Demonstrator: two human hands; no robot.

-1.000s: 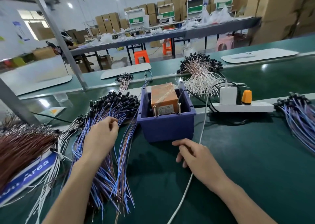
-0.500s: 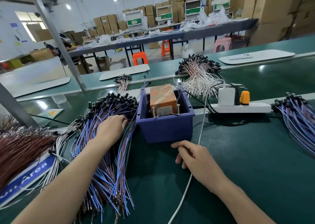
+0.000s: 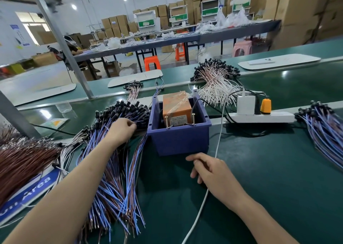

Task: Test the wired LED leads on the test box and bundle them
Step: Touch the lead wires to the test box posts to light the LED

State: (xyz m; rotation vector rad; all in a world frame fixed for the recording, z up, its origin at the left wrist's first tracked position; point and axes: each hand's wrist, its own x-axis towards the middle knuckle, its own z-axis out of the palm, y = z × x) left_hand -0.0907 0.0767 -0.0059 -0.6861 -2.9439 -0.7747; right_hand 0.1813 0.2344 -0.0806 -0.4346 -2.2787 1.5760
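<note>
Beside test box (image 3: 179, 141), left hand (image 3: 121, 130) perhaps pinches leads (image 3: 115, 169).

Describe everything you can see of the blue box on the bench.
The blue box is an open-topped, plastic-looking bin standing upright on the green bench. Inside sits a taped orange block; two screws stand at its front rim. A black wire enters from the right. Blue-brown leads lie against its left side.

Blue-and-brown leads (image 3: 118, 178), purple box (image 3: 181, 141), green table (image 3: 278, 169)
</note>
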